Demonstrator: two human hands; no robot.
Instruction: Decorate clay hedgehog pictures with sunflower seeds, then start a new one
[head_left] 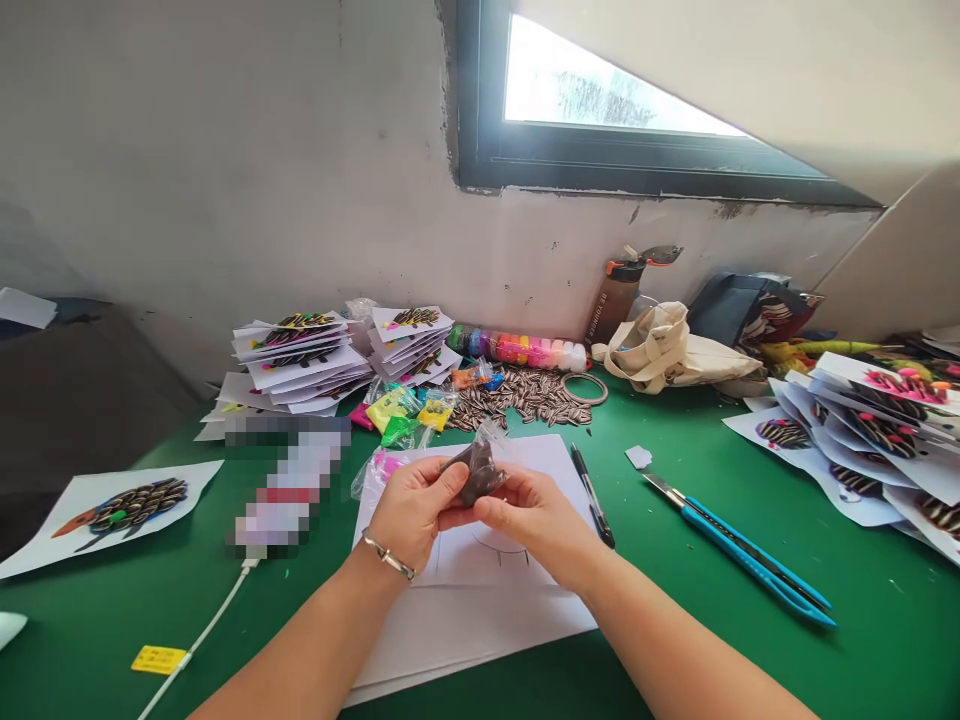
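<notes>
My left hand (409,510) and my right hand (529,510) meet over a white sheet of paper (480,590) that carries a faint pencil drawing. Between their fingertips both pinch a small clear plastic bag of dark brown clay (480,470). A bracelet sits on my left wrist. Just behind the bag lie more small bags of coloured clay (401,410) and a heap of striped sunflower seeds (525,395).
On the green table (675,600): a black pen (592,495), a blue utility knife (742,545), stacks of seed pictures (300,355) at back left and right (877,420), a row of clay pots (517,348), a bottle (615,295), a cloth bag (664,350), a white cable (202,630).
</notes>
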